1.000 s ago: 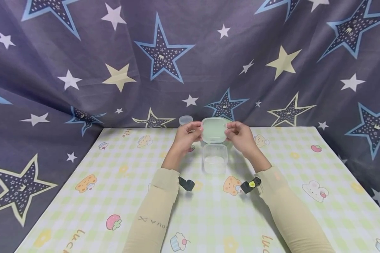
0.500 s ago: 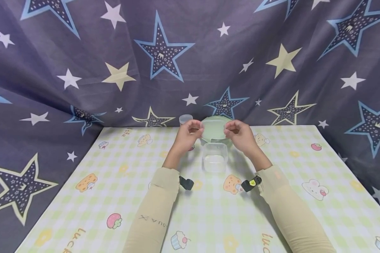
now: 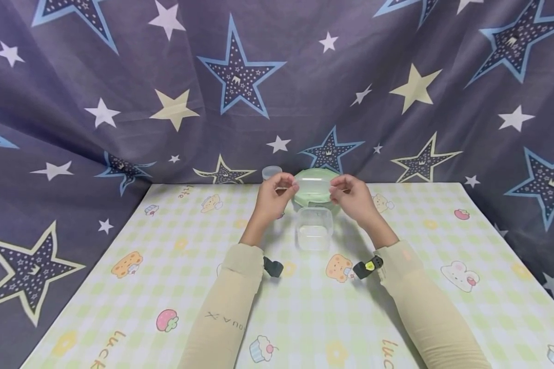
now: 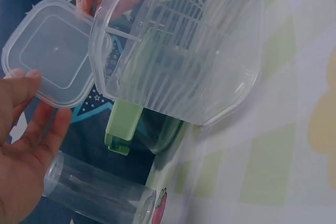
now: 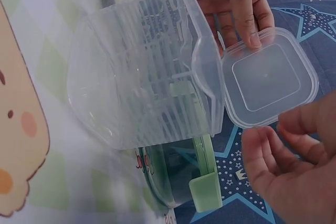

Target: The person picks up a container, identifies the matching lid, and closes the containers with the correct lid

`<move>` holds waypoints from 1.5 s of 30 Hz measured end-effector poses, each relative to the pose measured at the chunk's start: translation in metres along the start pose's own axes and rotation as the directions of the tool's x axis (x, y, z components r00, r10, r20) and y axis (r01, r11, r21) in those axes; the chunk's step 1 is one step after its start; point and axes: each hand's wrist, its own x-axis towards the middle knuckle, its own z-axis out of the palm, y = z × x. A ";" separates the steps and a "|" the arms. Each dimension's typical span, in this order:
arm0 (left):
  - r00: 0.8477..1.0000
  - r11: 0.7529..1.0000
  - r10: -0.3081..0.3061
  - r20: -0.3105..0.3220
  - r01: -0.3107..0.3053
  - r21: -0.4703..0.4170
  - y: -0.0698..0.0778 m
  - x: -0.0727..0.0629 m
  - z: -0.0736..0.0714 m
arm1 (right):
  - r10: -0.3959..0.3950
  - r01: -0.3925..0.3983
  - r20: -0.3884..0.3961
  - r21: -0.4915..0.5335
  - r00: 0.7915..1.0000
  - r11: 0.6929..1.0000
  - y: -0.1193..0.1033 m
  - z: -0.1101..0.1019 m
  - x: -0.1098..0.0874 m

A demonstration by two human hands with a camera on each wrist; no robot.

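My left hand [image 3: 273, 200] and right hand [image 3: 353, 199] pinch opposite edges of a clear plastic lid [image 3: 313, 187], square with rounded corners. In the left wrist view the lid [image 4: 52, 53] shows a raised rim and an inner square outline. Below and nearer the head camera, a clear lidless plastic container [image 3: 314, 230] stands on the table, apart from the lid. Ribbed lines show through its walls in the right wrist view. Behind it sits a food box with a green lid [image 3: 315, 172], partly covered by the held lid; its green side clip [image 5: 206, 191] is visible.
Left of the green-lidded box stands a clear cylindrical jar [image 4: 100, 187], partly behind my left hand in the head view. A checked cloth [image 3: 175, 287] with printed pictures covers the table. A dark star-patterned curtain [image 3: 277, 92] hangs along the back edge.
Both hands keep hold of the lid, which has tilted from facing the head camera to a flatter angle. More of the green-lidded box shows behind it. The container stays in place.
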 end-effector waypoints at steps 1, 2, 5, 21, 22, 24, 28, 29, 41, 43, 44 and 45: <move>1.000 1.000 0.008 -0.002 -0.008 0.002 0.000 0.000 0.000 | 0.024 -0.024 0.001 0.020 1.000 1.000 0.000 0.000 0.000; 1.000 1.000 0.016 -0.004 -0.016 0.004 0.000 0.000 0.001 | 0.049 -0.050 0.001 0.042 0.999 0.998 0.000 -0.001 0.000; 0.999 0.999 0.035 -0.011 -0.035 0.005 0.001 0.001 0.001 | 0.135 -0.137 0.017 0.111 0.991 0.984 -0.001 -0.002 0.001; 0.992 0.989 0.115 0.045 -0.110 -0.102 0.006 0.001 0.002 | 0.429 -0.519 0.295 0.425 0.854 0.742 -0.006 -0.012 0.004; 0.992 0.987 0.116 0.054 -0.110 -0.117 0.006 0.000 0.002 | 0.433 -0.526 0.301 0.431 0.850 0.733 -0.006 -0.012 0.004; 0.991 0.986 0.116 0.072 -0.105 -0.132 0.006 -0.001 0.002 | 0.435 -0.535 0.313 0.451 0.844 0.714 -0.005 -0.012 0.003; 0.989 0.986 0.108 0.102 -0.093 -0.141 0.010 -0.004 0.001 | 0.442 -0.554 0.334 0.501 0.833 0.666 -0.004 -0.012 0.004; 0.989 0.987 0.099 0.106 -0.084 -0.138 0.012 -0.005 0.000 | 0.443 -0.558 0.340 0.509 0.830 0.655 -0.003 -0.012 0.004; 0.987 0.980 -0.007 0.160 0.039 -0.196 -0.001 -0.003 -0.005 | 0.360 -0.489 0.332 0.535 0.872 0.689 -0.001 -0.013 0.002; 0.984 0.981 -0.063 0.165 0.092 -0.173 -0.005 -0.003 -0.006 | 0.345 -0.468 0.319 0.532 0.883 0.706 -0.002 -0.012 0.002; 0.982 0.981 -0.097 0.159 0.122 -0.152 -0.006 -0.003 -0.007 | 0.335 -0.458 0.316 0.532 0.888 0.712 -0.002 -0.012 0.002; 0.979 0.980 -0.136 0.150 0.155 -0.127 -0.007 -0.003 -0.008 | 0.326 -0.448 0.310 0.535 0.893 0.716 -0.002 -0.012 0.002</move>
